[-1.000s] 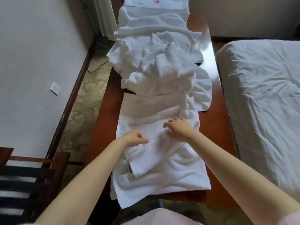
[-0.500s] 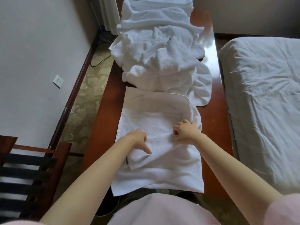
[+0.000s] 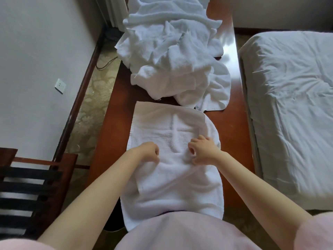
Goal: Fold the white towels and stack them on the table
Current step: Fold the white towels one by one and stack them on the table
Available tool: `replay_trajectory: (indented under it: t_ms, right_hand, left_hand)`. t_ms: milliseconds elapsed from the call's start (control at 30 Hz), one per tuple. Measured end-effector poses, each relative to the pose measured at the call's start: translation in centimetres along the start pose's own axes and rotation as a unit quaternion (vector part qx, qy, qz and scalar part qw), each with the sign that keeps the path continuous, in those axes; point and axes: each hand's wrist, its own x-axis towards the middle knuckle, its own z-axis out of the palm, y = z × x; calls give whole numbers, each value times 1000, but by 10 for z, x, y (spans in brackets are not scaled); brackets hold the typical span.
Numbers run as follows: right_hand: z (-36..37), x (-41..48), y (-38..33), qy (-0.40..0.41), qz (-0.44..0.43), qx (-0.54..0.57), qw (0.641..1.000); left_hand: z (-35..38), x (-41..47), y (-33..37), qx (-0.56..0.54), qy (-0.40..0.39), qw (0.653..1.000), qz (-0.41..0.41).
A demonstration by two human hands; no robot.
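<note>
Item, nearest: a pink garment (image 3: pixel 180 230) on the person, across the bottom of the view, with two bare forearms reaching forward from it.

Item: one white towel (image 3: pixel 171 127), spread flat on the near end of the table (image 3: pixel 232 134). Its near edge hangs over the table end toward the person. We note a flap doubled over the near half, its edge running between the hands.

Item: left hand (image 3: pixel 150 153), on the towel at the left end of that flap edge, fingers curled tight and gripping the cloth.

Item: right hand (image 3: pixel 204 150), on the towel at the right end of the same edge, fingers bent down and pinching the cloth.

Item: heap of towels (image 3: pixel 171 56), white, unfolded and crumpled, farther along the table, just beyond the flat towel. One corner trails off to the right.

Item, left: a dark wooden chair (image 3: pixel 36 186) beside the table, and a wall socket (image 3: pixel 60 86) and a black cable (image 3: pixel 106 63) on the floor farther back.

Item, right: a bed (image 3: pixel 292 105) in rumpled white sheeting alongside the table.
</note>
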Motion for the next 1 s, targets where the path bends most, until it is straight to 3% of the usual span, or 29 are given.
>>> replay_trajectory:
  t_ms: [100, 233, 400, 533, 633, 800, 1000]
  right_hand:
    - [-18, 13, 0, -51, -22, -41, 998]
    - [-50, 33, 9, -155, 24, -140, 978]
    - [-69, 48, 24, -181, 70, -186, 963]
    - [-79, 51, 39, -151, 40, -222, 962]
    - [-90, 52, 59, -123, 67, -196, 971]
    - [-104, 54, 101, 44, 180, 14, 983]
    - [-60, 59, 93, 187, 251, 179, 933]
  left_hand:
    - [-37, -1, -4, -61, 65, 995, 38]
    - [-81, 1, -6, -70, 139, 985, 75]
    - [-104, 15, -16, -58, 221, 969, 92]
    - [-108, 29, -29, -50, 264, 960, 72]
    - [-117, 37, -41, -48, 293, 953, 58]
    - [-132, 49, -61, -55, 334, 940, 31]
    - [-118, 68, -84, -124, 335, 932, -55]
